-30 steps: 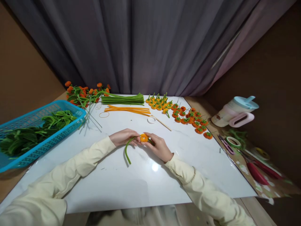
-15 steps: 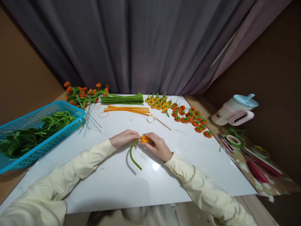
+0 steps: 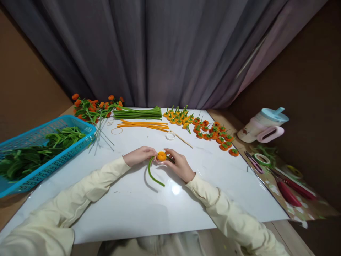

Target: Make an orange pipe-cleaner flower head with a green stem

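Over the middle of the white board, my left hand pinches a green fuzzy stem near its upper end; the rest curves down toward the board. Just right of those fingertips is a small yellow-orange flower, its round face toward the camera. My right hand holds the flower from the right, fingers bent around it. A short dark green piece shows between the right thumb and fingers. Where the stem meets the flower is hidden by the fingers.
Green stems, orange stems, a white ring and a stick lie ahead. Small flower heads stand right of them. A blue basket of leaves is left; a cup and red-handled tool are right.
The flower has turned so its round face now shows between my hands. The hanging end of the green stem has swung slightly up and to the right.
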Action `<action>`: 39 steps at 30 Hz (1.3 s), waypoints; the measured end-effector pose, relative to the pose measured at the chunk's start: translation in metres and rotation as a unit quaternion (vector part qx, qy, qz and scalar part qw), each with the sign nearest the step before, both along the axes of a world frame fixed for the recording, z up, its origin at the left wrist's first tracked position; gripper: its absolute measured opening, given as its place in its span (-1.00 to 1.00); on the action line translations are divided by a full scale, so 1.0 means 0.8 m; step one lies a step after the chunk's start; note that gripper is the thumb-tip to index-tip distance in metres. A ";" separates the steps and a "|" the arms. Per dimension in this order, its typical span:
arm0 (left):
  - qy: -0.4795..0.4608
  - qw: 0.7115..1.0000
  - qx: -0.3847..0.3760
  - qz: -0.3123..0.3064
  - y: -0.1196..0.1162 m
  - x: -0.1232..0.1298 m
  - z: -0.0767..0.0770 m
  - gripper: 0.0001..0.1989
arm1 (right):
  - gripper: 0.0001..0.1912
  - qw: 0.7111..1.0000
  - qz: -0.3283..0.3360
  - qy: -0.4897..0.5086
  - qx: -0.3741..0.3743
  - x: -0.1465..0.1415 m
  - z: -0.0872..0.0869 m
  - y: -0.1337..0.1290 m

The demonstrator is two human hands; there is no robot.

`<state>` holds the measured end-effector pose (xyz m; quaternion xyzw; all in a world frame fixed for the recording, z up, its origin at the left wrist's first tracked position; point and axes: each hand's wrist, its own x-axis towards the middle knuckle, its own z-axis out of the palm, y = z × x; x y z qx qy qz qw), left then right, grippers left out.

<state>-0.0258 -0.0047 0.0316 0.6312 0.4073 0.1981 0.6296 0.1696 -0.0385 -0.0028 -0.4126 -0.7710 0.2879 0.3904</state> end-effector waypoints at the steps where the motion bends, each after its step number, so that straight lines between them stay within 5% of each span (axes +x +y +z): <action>1: -0.002 1.000 -0.003 0.005 0.003 -0.002 -0.002 -0.72 | -0.63 1.000 -0.004 -0.002 -0.019 0.001 -0.003 0.002; 8: 0.007 1.000 -0.005 -0.013 0.011 -0.012 -0.010 -0.75 | -0.84 0.999 -0.015 -0.030 -0.031 0.008 -0.006 0.004; 22: 0.021 0.995 0.023 -0.098 0.012 -0.019 0.007 -0.71 | -0.77 0.995 -0.021 -0.064 0.071 0.016 -0.003 -0.001; 33: -0.031 0.998 -0.003 -0.053 -0.007 0.005 0.001 -0.66 | -0.72 0.972 0.020 -0.132 0.193 0.008 -0.005 -0.008; 39: -0.071 0.997 0.018 -0.010 -0.012 0.010 0.002 -0.66 | -0.76 0.991 0.030 -0.062 0.117 0.002 0.006 -0.015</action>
